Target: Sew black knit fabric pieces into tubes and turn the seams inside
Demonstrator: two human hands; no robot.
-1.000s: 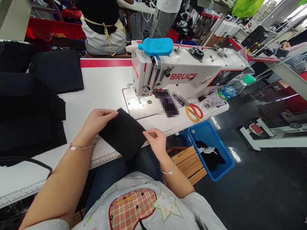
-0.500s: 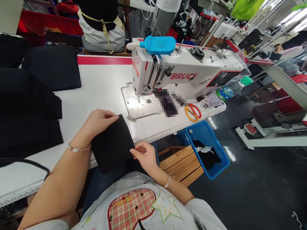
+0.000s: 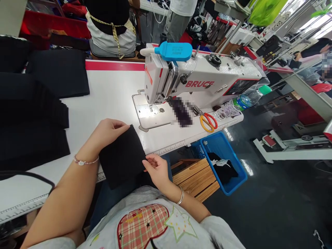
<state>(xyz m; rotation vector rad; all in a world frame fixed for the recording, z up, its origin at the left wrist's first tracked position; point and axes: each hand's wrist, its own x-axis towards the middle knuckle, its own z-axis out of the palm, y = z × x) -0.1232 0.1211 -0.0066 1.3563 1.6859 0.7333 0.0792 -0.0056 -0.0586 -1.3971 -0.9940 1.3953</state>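
Note:
A black fabric piece (image 3: 123, 157) hangs over the table's front edge, partly above my lap. My left hand (image 3: 110, 133) pinches its upper corner between thumb and fingers. At the right edge, lower down, my right hand (image 3: 157, 169) pinches the same fabric. Beyond both hands stands a white sewing machine (image 3: 202, 76), its needle area and metal plate (image 3: 149, 116) apart from the fabric. Scissors (image 3: 208, 121) with orange and red handles lie on the table, right of the plate.
Stacks of black fabric (image 3: 31, 117) cover the table's left side. A plastic bottle (image 3: 243, 102) lies at the machine's right. Below stand a blue basket (image 3: 240, 166) with cloth inside and a wooden slatted stool (image 3: 194, 178). A seated person (image 3: 111, 31) is behind the table.
The view has shifted very slightly. Both hands keep their pinch on the black fabric, which stays in nearly the same place.

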